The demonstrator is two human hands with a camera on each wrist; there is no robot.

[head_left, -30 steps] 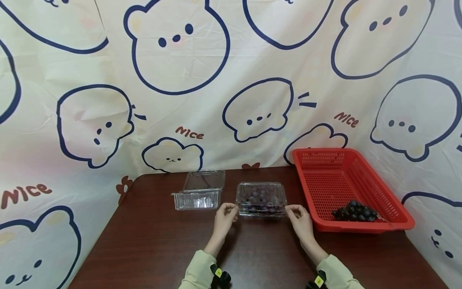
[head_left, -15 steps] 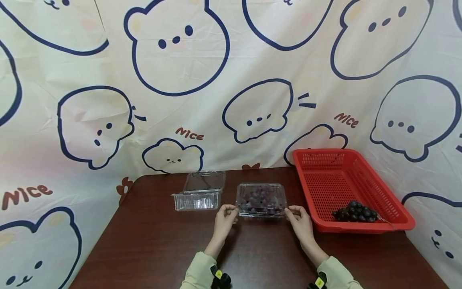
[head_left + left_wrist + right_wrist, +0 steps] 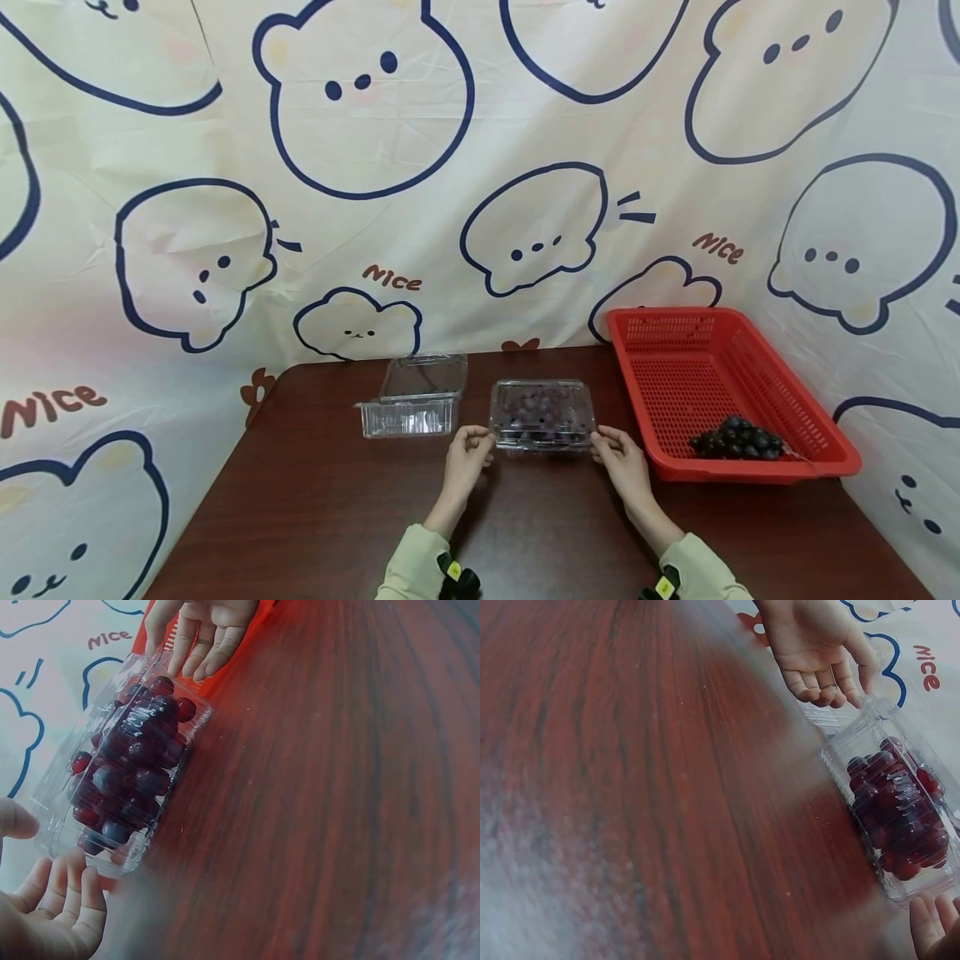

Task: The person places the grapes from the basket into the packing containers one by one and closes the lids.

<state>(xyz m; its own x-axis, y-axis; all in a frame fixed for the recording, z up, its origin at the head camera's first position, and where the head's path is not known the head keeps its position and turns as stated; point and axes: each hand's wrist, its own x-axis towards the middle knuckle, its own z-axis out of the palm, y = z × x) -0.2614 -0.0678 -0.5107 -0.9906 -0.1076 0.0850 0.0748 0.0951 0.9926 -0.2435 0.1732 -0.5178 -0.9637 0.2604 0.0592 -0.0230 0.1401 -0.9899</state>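
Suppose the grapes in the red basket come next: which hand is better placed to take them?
Probably the right hand, nearer the red basket and its grapes; the left hand is at the far end of the clear box.

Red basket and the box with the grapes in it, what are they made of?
The red basket looks like hard, fairly smooth plastic: one even colour, rows of holes. The grape box seems thin, shiny, clear plastic: the grapes show through and light glints off it.
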